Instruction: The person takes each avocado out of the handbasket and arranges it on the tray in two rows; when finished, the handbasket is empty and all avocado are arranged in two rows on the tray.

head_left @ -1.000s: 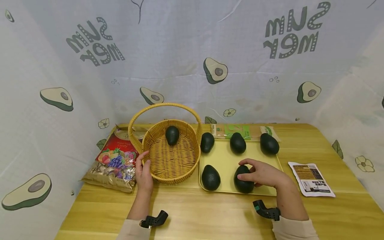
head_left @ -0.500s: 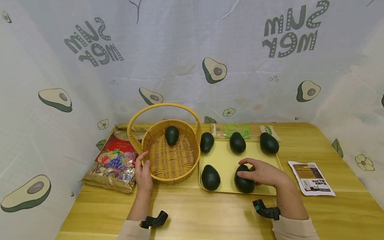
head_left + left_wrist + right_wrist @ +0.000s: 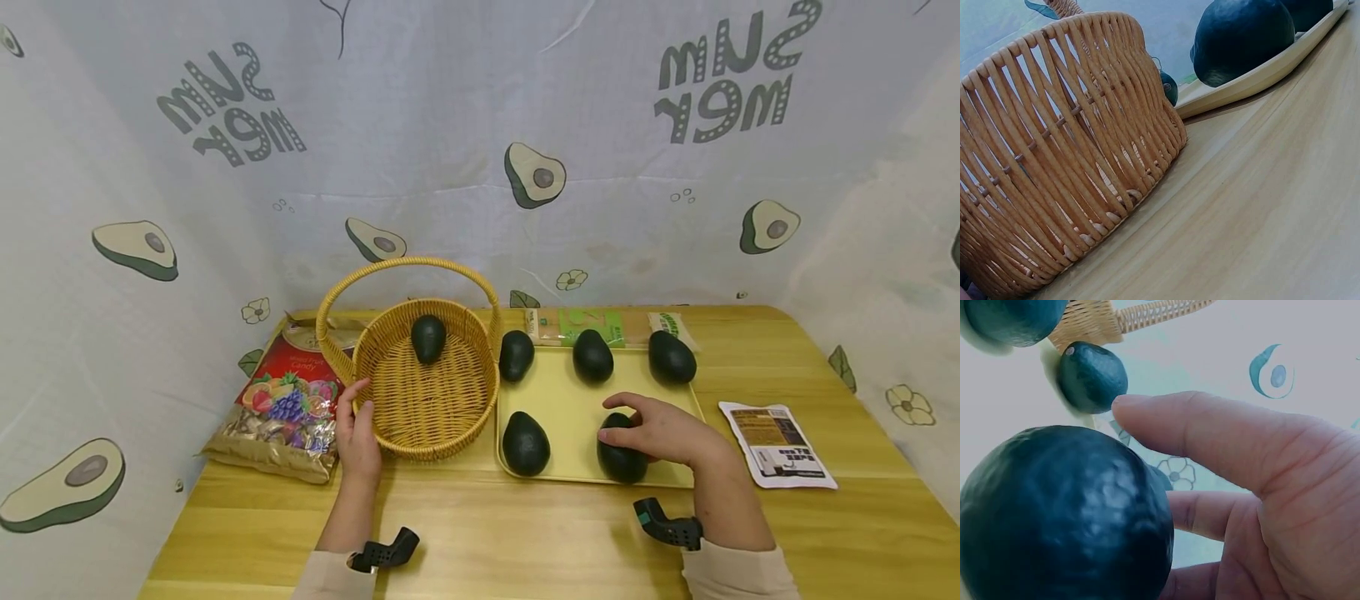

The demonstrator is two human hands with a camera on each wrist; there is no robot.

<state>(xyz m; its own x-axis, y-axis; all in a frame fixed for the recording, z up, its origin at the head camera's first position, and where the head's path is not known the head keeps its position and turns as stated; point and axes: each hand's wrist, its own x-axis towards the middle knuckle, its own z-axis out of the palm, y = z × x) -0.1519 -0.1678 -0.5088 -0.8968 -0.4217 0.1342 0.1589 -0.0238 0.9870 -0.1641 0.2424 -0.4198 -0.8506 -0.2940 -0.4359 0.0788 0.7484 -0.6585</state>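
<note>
My left hand (image 3: 357, 437) rests at the near-left wall of the woven basket (image 3: 431, 408), fingers straight along its rim. One dark green avocado (image 3: 428, 339) lies inside it. At the front of the yellow tray (image 3: 570, 400), another avocado (image 3: 622, 458) sits under my right hand (image 3: 663, 429). A visible gap separates the outstretched thumb (image 3: 1179, 419) from the avocado's top in the right wrist view; other fingers lie at its side, partly hidden behind it. A front-left avocado (image 3: 526, 443) stays on the tray, with several more along the back.
Left of the basket lies a red and gold candy bag (image 3: 288, 400). A clear and green packet (image 3: 592, 327) stretches behind the tray. To the tray's right is a flat brown and white pouch (image 3: 778, 446). A printed curtain (image 3: 450, 125) closes off the back.
The avocado under my right hand has shifted slightly right on the tray, and the index finger now sits higher above it. My left hand and the basket hold their place.
</note>
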